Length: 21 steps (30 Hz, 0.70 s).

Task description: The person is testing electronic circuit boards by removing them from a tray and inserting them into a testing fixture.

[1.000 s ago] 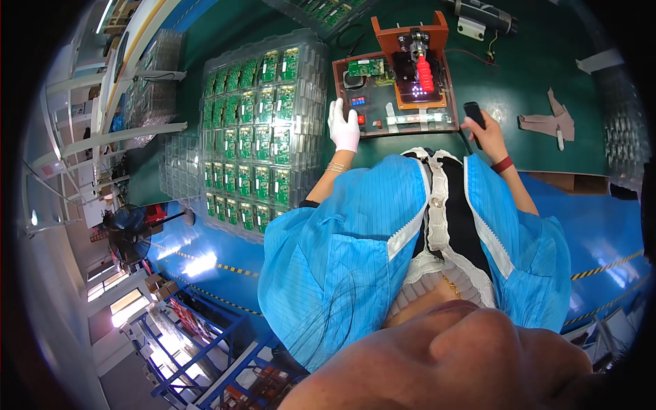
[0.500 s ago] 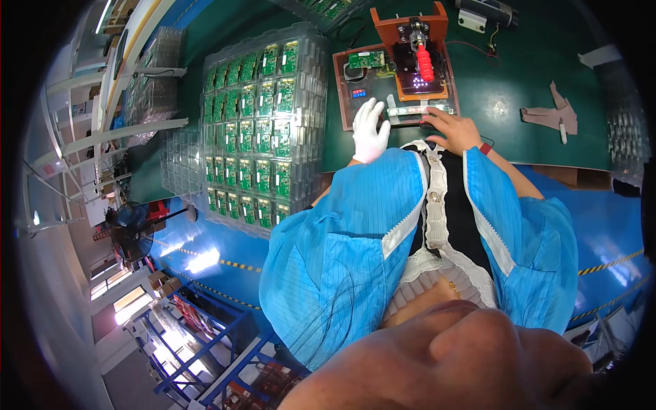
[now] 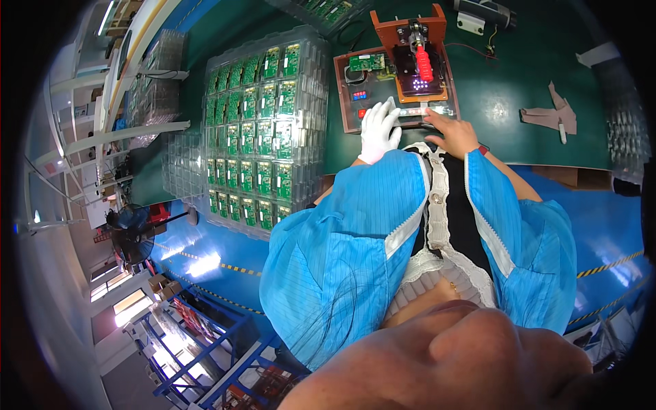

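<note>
The gloved left hand [image 3: 380, 131], fingers loosely spread, and bare right hand [image 3: 454, 132], any grip unclear, lie at the near edge of the fixture [image 3: 377, 89], right of the stacked trays [image 3: 314, 82], where light, even contact probably serves best.

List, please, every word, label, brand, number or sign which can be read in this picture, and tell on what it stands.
No text can be quoted with confidence.
Red-and-blue display on the brown box: digits too small to read.
Green circuit boards: any markings too small.
Lit white dots: no readable character.
Floor tape: yellow-black stripes, no readable words.
</note>
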Each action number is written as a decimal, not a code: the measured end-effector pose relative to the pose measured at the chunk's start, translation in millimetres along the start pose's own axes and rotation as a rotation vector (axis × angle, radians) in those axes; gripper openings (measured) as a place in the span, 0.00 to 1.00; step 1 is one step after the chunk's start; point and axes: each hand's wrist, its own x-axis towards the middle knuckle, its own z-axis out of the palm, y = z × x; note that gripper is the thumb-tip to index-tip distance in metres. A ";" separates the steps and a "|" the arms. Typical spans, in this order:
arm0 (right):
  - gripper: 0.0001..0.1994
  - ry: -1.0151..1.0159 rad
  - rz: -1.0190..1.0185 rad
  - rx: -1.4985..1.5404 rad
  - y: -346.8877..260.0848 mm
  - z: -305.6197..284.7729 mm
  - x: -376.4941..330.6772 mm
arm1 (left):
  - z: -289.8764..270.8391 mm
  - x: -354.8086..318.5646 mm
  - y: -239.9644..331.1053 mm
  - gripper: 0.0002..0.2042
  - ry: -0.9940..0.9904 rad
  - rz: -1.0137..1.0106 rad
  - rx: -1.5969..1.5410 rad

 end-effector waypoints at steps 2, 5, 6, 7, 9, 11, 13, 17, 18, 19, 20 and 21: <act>0.19 0.018 0.001 0.026 -1.9 -0.7 -1.7 | -0.6 1.6 0.3 0.23 -0.018 0.019 0.024; 0.19 0.077 -0.009 0.063 -4.1 -0.6 -3.4 | -1.1 2.8 -0.7 0.23 -0.060 0.063 0.075; 0.19 0.097 -0.012 0.076 -4.7 -0.4 -4.3 | -1.2 3.2 -0.9 0.23 -0.075 0.078 0.091; 0.19 0.098 -0.011 0.070 -5.1 -2.1 -4.8 | -1.1 4.5 -0.6 0.23 -0.071 0.081 0.088; 0.19 0.112 0.000 0.085 -6.2 -4.5 -6.4 | -2.0 4.2 0.6 0.23 -0.082 0.083 0.104; 0.20 0.126 0.011 0.105 -6.6 -5.1 -7.0 | -2.6 4.7 0.8 0.23 -0.097 0.084 0.122; 0.20 0.124 0.013 0.103 -5.2 -5.5 -8.2 | -2.4 6.0 1.3 0.23 -0.100 0.086 0.123; 0.20 0.112 0.014 0.103 -3.1 -3.9 -9.0 | -1.8 6.5 0.7 0.24 -0.112 0.084 0.130; 0.20 0.122 0.022 0.116 -3.5 -4.0 -9.2 | -1.6 6.3 0.4 0.24 -0.111 0.085 0.131; 0.20 0.132 0.030 0.130 -3.9 -4.1 -9.4 | -1.4 6.0 0.3 0.24 -0.110 0.085 0.131; 0.20 0.142 0.038 0.143 -4.2 -4.0 -9.4 | -1.1 5.6 0.1 0.24 -0.109 0.085 0.132; 0.19 0.152 0.045 0.156 -3.9 -3.8 -8.8 | -0.7 5.3 -0.1 0.24 -0.107 0.085 0.133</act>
